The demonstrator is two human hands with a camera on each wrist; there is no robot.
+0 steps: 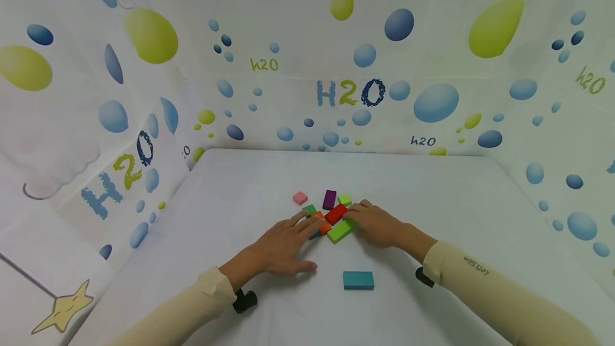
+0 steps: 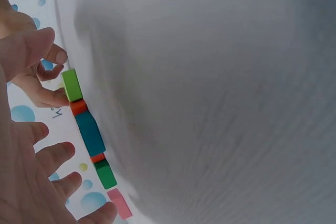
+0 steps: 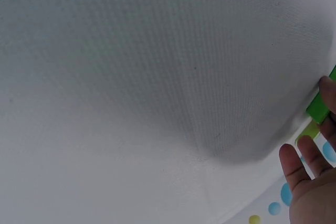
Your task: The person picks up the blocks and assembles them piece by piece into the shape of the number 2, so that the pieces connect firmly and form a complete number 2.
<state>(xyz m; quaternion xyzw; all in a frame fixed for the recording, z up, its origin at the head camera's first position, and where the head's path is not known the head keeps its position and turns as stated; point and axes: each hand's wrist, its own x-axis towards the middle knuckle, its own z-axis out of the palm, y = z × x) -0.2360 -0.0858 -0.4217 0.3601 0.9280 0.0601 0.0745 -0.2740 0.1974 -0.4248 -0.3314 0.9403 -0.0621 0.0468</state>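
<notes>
I judge that I am arranging the long lime block beside the orange block on the surface; next calls for a gentle, squaring nudge. My left grip spreads wide over the orange; my right grip looks narrow at the lime's end, but whether it pinches I cannot tell. The left wrist exposes a blue block, mostly hidden from the head; only the head shows the purple block.

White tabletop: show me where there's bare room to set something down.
Bare: behind the pink block and purple block, up to the patterned backdrop; also this side of the lone teal block, between the sleeves. Crowded: around the red block, where left grip and right grip reach in.
</notes>
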